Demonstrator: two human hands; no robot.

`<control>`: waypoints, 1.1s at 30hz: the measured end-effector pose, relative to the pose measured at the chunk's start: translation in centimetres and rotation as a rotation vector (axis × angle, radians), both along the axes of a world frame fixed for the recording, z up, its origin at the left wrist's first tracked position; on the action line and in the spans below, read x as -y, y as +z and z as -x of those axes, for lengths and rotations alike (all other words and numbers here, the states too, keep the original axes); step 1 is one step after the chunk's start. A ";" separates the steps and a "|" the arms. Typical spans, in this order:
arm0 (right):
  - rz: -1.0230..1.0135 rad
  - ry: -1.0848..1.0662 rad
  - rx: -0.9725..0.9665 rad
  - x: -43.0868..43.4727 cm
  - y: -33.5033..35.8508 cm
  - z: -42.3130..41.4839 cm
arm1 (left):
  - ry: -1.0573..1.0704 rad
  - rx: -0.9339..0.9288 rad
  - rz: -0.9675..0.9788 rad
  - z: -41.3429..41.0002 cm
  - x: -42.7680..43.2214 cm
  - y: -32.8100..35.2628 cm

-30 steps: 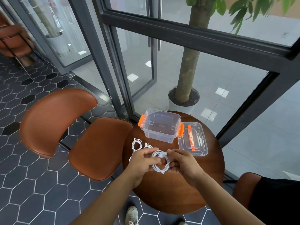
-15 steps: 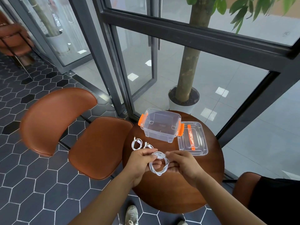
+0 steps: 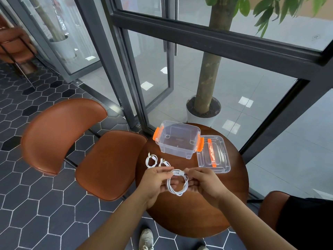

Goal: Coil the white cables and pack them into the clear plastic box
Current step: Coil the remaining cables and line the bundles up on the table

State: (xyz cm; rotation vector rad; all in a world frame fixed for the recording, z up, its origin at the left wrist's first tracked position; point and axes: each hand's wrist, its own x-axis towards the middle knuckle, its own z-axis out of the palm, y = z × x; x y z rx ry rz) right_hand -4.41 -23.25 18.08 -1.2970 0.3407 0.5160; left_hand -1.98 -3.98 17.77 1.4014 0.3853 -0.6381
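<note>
A coiled white cable (image 3: 177,184) hangs as a loop between my two hands above the round wooden table (image 3: 194,217). My left hand (image 3: 156,183) pinches the coil's top from the left, and my right hand (image 3: 204,183) pinches it from the right. Two more coiled white cables lie on the table just beyond my left hand: one (image 3: 150,161) to the left, another (image 3: 164,162) partly hidden by my fingers. The clear plastic box (image 3: 177,139) with orange latches stands open and empty at the table's far side.
The box's clear lid (image 3: 213,154) with an orange handle lies to the right of the box. A brown chair (image 3: 86,150) stands left of the table, another at the lower right. A potted tree (image 3: 207,105) stands behind glass doors.
The cable loop has been drawn slightly tighter and held a little lower between my hands. Both hands stay in nearly the same place.
</note>
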 end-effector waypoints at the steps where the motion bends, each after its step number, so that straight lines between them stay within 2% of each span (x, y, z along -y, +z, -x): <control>1: 0.004 0.008 0.002 0.0 0.0 0.0 | 0.011 0.012 -0.017 0.1 0.1 0.0; 9: 0.088 0.051 0.123 -0.4 0.2 0.7 | 0.017 0.201 -0.213 0.3 0.4 0.4; 18: 0.090 0.085 -0.025 0.0 0.0 -0.2 | -0.096 0.382 -0.357 0.5 1.1 0.3; 21: 0.103 0.105 -0.015 -0.2 0.0 -0.2 | -0.094 0.474 -0.493 0.6 1.4 -0.1; 23: 0.009 0.055 -0.021 -0.4 -0.4 -0.2 | -0.048 0.426 -0.470 0.4 1.5 -0.2; 26: -0.163 -0.104 -0.082 -1.0 -1.0 0.2 | 0.007 0.210 -0.263 0.1 1.5 0.2; 28: -0.197 -0.225 -0.128 -1.8 -1.4 0.7 | 0.012 0.174 -0.242 0.1 1.5 0.1; 30: -0.136 -0.326 -0.110 -2.5 -1.8 1.0 | -0.005 0.207 -0.295 0.3 1.5 -0.4; 33: 0.107 -0.372 0.023 -3.4 -2.1 1.5 | -0.136 0.297 -0.394 0.6 1.5 -0.2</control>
